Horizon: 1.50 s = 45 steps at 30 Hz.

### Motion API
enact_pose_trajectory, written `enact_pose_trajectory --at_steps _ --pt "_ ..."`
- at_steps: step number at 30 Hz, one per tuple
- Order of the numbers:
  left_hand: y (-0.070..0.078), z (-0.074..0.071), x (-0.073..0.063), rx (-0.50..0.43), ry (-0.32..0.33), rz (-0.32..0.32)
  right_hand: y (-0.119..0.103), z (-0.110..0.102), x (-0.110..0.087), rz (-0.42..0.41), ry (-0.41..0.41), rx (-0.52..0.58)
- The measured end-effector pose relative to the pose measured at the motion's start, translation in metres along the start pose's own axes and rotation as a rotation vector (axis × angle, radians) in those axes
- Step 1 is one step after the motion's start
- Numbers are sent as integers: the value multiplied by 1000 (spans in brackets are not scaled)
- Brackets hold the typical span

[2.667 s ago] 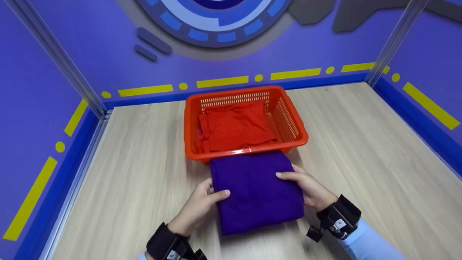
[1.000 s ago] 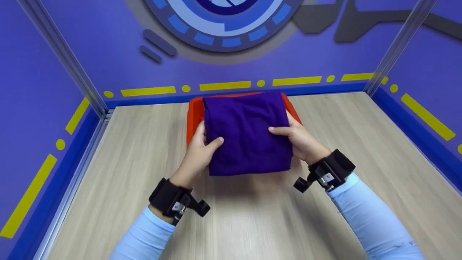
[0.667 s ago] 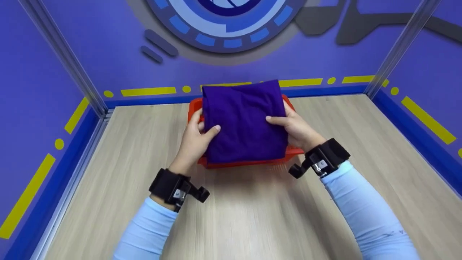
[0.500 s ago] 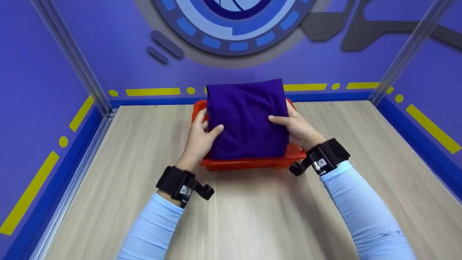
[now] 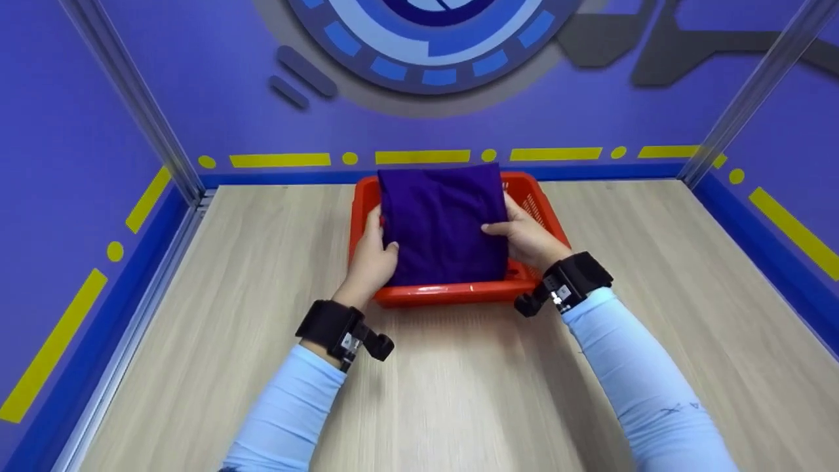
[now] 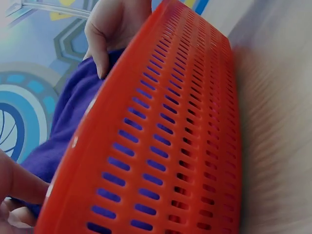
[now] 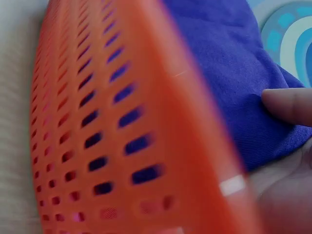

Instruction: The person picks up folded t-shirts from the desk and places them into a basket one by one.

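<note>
A folded purple cloth (image 5: 442, 223) is down inside the red plastic basket (image 5: 452, 293), its lower edge behind the front rim and its top edge leaning toward the back. My left hand (image 5: 373, 262) grips the cloth's left side, thumb in front and fingers behind. On the opposite side, my right hand (image 5: 529, 239) pinches it with the thumb (image 7: 287, 103) lying on the fabric. Through the slots of the basket's front wall (image 6: 161, 122), purple shows in the left wrist view. The red cloth in the basket is mostly hidden by the purple one.
The basket stands on a pale wood table (image 5: 452, 380), near the blue back wall (image 5: 229, 124) with its yellow dashes. Side walls rise to left and right. A black camera strap (image 5: 331, 331) sits on each wrist, over light blue sleeves.
Both hands have carried the purple cloth forward from in front of the basket, over its rim and down inside. In the last half second it has sunk lower behind the front rim.
</note>
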<state>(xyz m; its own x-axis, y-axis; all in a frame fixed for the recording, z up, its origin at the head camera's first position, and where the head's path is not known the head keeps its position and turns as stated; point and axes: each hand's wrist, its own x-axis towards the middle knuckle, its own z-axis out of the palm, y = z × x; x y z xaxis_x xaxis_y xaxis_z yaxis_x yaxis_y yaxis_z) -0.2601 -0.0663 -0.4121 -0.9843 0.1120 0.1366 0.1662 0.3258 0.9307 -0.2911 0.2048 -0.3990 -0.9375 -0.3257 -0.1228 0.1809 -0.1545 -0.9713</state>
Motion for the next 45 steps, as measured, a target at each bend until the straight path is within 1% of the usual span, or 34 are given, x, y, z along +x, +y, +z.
enact_pose_trajectory --at_steps 3,5,7,8,10,12,15,16,18,21,24,27,30,32,35,39,42,45 --pt "2 4 1 92 -3 26 4 -5 1 -5 10 -19" --pt "3 7 2 159 10 44 6 -7 1 -9 9 -40" --pt "2 9 2 202 29 61 7 -8 1 -18 -8 -55" --pt "2 11 2 211 39 68 8 -9 1 -22 -14 -63" --pt "1 13 2 213 66 105 8 -9 0 -25 -23 -75" --pt "0 15 1 206 78 139 9 -10 0 -27 -31 -81" --pt "0 16 1 253 69 173 10 -10 0 -29 -29 -105" --pt "0 16 1 275 55 169 10 -10 0 -32 -31 -115" --pt "0 16 2 334 20 137 11 -10 1 -36 -39 -131" --pt "1 16 4 392 -44 59 11 -9 2 -21 -55 -142" --pt "3 17 5 429 -101 -2 8 -10 0 19 -31 -199" --pt "3 17 7 448 -135 -26 7 -10 -1 56 7 -282" --pt "2 18 7 458 -146 -37 8 -11 0 54 21 -346" --pt "2 19 7 466 -140 -38 9 -11 0 52 23 -384" --pt "1 20 7 481 -105 -32 10 -11 -1 69 47 -419" --pt "-1 20 5 525 -57 -6 11 -10 -1 129 76 -436" --pt "-2 21 6 589 -65 18 12 -10 -1 152 74 -435" --pt "-2 22 6 663 -101 8 13 -9 1 156 68 -433"
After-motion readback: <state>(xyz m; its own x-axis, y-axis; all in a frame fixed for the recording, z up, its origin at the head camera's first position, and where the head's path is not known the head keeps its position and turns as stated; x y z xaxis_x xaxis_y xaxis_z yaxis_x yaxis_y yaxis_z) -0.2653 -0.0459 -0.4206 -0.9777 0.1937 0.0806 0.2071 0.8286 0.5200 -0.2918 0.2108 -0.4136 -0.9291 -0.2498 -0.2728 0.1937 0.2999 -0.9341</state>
